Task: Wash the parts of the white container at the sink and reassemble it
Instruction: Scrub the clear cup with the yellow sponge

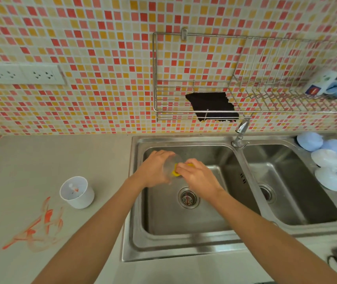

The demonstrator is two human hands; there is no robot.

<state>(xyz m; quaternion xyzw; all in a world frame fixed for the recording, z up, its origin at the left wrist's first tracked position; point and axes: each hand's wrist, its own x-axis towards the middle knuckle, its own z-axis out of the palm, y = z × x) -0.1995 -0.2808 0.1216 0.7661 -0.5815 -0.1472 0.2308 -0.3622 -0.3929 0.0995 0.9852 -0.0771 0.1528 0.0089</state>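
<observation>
Scrubbing is underway over the sink (136,181): a seemingly clear part (170,168) is grasped by the left hand (155,169), a yellow sponge (176,171) pinched in the right hand (198,175); left of the sink, the white container (77,192) sits unwashed, reassembly pending

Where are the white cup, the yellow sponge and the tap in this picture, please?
white cup (79,196): head view, on its outer side wall.
yellow sponge (174,173): head view, on its exposed lower corner.
tap (241,128): head view, on its spout.

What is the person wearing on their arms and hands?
Nothing that shows. Both forearms are bare up to the picture's edge, with no sleeves in view. The left hand and right hand wear no gloves, and no rings, watch or bracelets can be seen.
</observation>
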